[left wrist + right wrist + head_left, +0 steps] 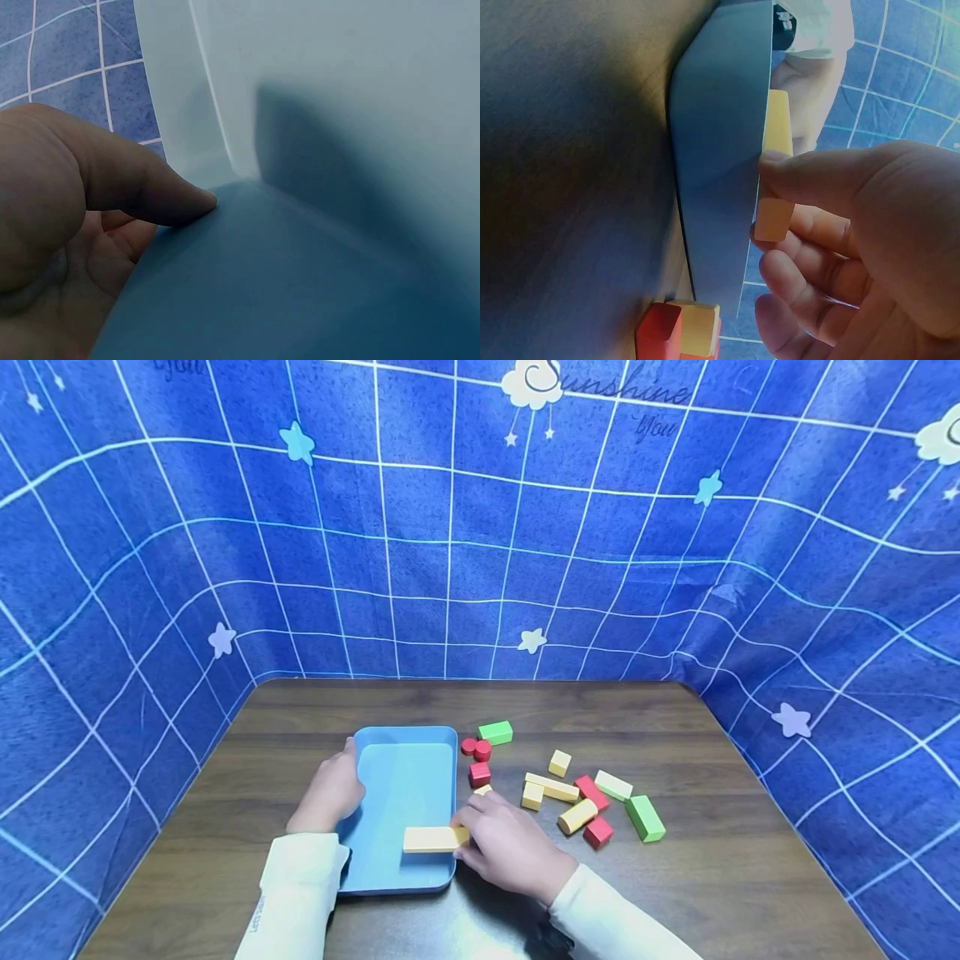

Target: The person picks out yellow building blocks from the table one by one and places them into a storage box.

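A blue tray (401,785) lies on the wooden table, its inside bare apart from a shadow. At its left side my left hand (330,789) grips the wall; in the left wrist view the thumb (172,199) presses over the rim with fingers outside. My right hand (513,843) pinches a long yellow block (431,839) by its right end. That block reaches over the tray's right rim, close above the floor of the tray. In the right wrist view the yellow block (778,124) shows between thumb and fingers, level with the rim.
Right of the tray lie a green block (495,732), red cylinders (483,750) and a red cube (480,774). Farther right are several yellow, red and green blocks, including a yellow cylinder (577,817) and a green block (645,818). A blue curtain (480,560) hangs behind the table.
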A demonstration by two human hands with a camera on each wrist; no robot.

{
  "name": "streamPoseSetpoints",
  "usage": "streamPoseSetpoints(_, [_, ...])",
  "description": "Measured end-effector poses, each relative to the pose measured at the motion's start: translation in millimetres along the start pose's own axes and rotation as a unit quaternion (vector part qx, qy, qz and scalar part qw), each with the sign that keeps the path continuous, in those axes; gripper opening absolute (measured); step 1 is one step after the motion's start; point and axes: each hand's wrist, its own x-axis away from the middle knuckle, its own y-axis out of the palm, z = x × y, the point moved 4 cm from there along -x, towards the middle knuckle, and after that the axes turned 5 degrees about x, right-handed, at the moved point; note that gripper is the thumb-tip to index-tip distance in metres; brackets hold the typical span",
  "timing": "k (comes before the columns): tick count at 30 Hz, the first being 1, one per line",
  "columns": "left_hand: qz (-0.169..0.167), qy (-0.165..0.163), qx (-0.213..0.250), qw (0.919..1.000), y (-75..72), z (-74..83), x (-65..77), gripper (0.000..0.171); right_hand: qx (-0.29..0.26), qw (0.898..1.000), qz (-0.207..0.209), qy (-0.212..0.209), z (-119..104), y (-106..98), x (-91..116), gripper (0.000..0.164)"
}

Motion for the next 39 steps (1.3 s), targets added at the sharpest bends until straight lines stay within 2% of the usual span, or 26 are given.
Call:
streamPoseSetpoints(7, [0.005, 0.009, -0.006, 0.9999, -0.2, -0.4, 0.0, 0.074, 0.001, 1.0, -0.004, -0.002, 0.1, 0.7, -2.7, 0.026])
streamPoseSetpoints(20, [0.005, 0.006, -0.003, 1.0, 0.8, 0.3, 0.4, 0.074, -0.01, 1.0, -0.01, 0.011, -1.3, 7.1, -9.0, 0.026])
streamPoseSetpoints(39, [0.012, 0.013, -0.012, 0.9998, 0.9, -1.4, -1.6, 0.074, -0.015, 0.999, -0.039, 0.027, -6.4, 14.3, -18.1, 0.027])
